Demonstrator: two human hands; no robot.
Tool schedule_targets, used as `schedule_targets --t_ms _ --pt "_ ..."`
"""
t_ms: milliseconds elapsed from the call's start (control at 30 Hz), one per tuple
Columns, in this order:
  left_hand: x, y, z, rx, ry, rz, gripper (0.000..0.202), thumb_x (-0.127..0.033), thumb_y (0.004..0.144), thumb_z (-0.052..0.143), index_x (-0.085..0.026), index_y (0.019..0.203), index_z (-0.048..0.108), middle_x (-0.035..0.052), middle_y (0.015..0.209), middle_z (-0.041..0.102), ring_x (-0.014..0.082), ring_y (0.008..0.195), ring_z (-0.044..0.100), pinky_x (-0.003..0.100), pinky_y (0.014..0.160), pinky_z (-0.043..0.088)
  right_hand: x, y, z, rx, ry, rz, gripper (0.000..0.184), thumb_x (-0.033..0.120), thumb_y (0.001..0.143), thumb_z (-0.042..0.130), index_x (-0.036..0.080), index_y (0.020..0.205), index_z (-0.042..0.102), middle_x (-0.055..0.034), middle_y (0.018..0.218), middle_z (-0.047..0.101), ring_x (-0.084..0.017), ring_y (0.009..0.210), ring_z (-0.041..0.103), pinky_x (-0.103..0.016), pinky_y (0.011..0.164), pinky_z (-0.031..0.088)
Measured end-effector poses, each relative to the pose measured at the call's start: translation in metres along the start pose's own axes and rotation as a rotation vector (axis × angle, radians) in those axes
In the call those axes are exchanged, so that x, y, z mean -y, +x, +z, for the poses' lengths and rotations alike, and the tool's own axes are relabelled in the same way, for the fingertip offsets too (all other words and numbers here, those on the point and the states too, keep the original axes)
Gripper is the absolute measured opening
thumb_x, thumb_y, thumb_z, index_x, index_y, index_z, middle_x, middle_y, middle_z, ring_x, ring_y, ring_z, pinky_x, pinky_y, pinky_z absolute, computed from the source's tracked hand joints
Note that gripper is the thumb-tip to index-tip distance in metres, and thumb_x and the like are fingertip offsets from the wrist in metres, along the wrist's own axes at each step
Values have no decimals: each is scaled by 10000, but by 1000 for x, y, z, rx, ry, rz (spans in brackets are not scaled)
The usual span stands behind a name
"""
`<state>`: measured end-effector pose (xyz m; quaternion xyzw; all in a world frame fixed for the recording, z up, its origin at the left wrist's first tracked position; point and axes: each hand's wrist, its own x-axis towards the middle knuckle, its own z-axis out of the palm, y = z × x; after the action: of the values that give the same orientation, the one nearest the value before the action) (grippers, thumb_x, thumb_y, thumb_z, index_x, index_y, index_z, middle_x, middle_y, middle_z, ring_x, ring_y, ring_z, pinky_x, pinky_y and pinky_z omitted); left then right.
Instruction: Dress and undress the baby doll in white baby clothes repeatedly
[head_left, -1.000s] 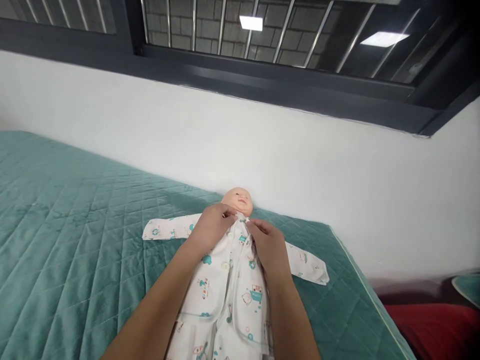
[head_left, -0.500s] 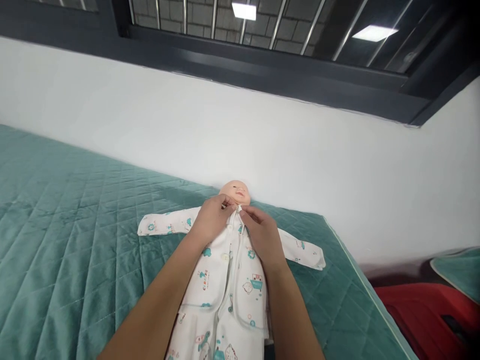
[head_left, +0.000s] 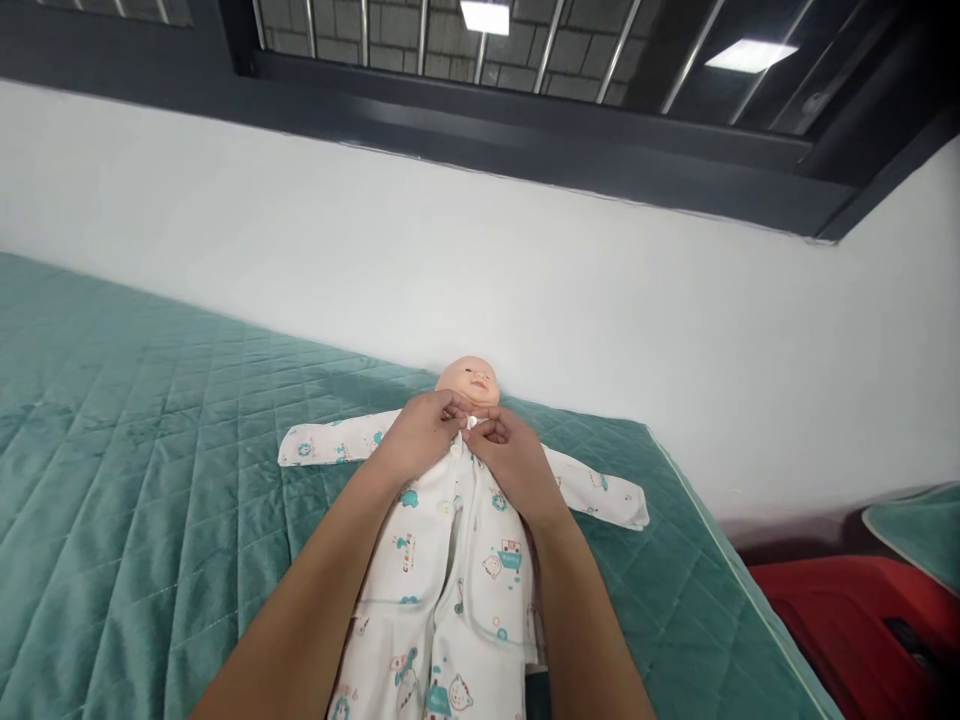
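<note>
A baby doll (head_left: 466, 378) lies on its back, dressed in a white printed baby jacket (head_left: 495, 590) with its sleeves spread to both sides. At the collar, just below the doll's chin, my left hand (head_left: 426, 428) pinches the jacket's left-hand front edge. Close against it, my right hand (head_left: 512, 455) pinches the other front edge, and the fingertips of both hands nearly touch. A small white button shows between them. Lower down, another button (head_left: 446, 509) lies on the front, where the two edges are apart. White printed trousers (head_left: 405, 690) show below the jacket.
Under the doll is a green quilted bed cover (head_left: 187, 470). A white wall (head_left: 375, 250) rises behind the doll's head, below a dark window frame (head_left: 525, 140) with metal bars. Beyond the bed's right edge stands a red plastic object (head_left: 840, 600).
My right hand has moved slightly left, bringing the two collar edges together under the chin. The left hand stays almost where it was. The view has shifted a little.
</note>
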<state>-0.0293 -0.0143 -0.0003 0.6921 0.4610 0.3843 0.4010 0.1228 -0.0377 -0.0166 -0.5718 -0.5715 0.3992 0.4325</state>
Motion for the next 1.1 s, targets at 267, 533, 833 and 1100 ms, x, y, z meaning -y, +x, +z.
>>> schedule_targets --t_ms 267,533,833,1100 --pt "-2 1 7 -76 67 -39 210 -269 854 550 -203 988 698 25 937 715 178 846 639 287 761 458 6 -4 1 -8 -95 10 318 279 755 611 234 1070 618 53 754 625 -123 659 561 -245 598 408" --pt "2 3 7 -119 101 -10 240 -137 802 508 -202 935 697 1 860 689 152 783 619 258 719 451 9 -9 3 -17 -61 9 371 318 780 623 272 1144 573 52 782 635 -129 640 567 -226 525 399" --pt "5 3 7 -55 203 58 281 -208 894 499 -254 1016 748 45 1152 671 198 1080 608 320 1000 439 0 -4 -1 -215 17 -27 179 338 794 600 209 893 672 6 793 672 -161 709 589 -296 704 443" --pt "7 4 6 -44 225 73 275 -212 895 486 -234 998 740 55 1134 684 223 1115 600 341 996 451 1 -9 4 -303 -256 -182 261 206 812 482 228 842 740 -23 964 690 -193 940 610 -320 886 428"
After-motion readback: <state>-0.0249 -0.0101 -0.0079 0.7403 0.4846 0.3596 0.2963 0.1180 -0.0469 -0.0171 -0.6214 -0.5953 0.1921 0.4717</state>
